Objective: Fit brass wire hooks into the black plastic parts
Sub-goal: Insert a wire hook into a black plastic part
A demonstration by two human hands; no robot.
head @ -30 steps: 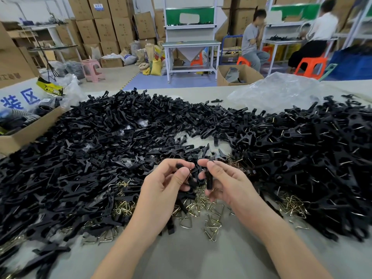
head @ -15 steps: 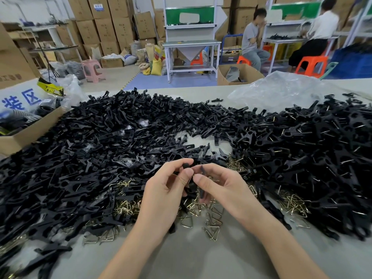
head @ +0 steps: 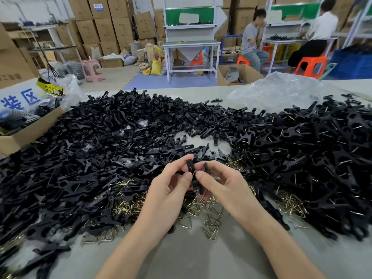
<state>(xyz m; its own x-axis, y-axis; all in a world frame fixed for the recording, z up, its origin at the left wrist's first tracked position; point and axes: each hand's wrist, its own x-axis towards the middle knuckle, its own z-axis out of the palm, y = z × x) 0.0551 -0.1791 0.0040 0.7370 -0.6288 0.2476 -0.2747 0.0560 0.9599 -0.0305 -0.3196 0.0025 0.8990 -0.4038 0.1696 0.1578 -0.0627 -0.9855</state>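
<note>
1. Head view: a person's left hand (head: 171, 190) and right hand (head: 223, 186) meet low over the pale grey tabletop (head: 191, 258), thumb tips almost touching.
2. The left hand's grip is closed: thumb and forefinger pinch a small black plastic part (head: 190, 166), held upright.
3. The right hand's grip is also curled in, its fingers round a second black plastic part (head: 205, 167) just beside the first. A glint of brass wire hook (head: 194, 173) shows between the thumbs; how it sits in the plastic cannot be told.
4. A broad heap of black plastic parts (head: 100, 148) covers the tabletop from left to right behind the hands; many on the right show bits of wire.
5. Loose triangular brass wire hooks (head: 211, 222) lie scattered beneath and beside the hands.
6. A crumpled clear plastic bag (head: 281, 91) sits at the far right, and an open cardboard box (head: 30, 129) at the left edge.
7. Beyond, two seated people (head: 251, 37) work at benches among stacked cartons.
</note>
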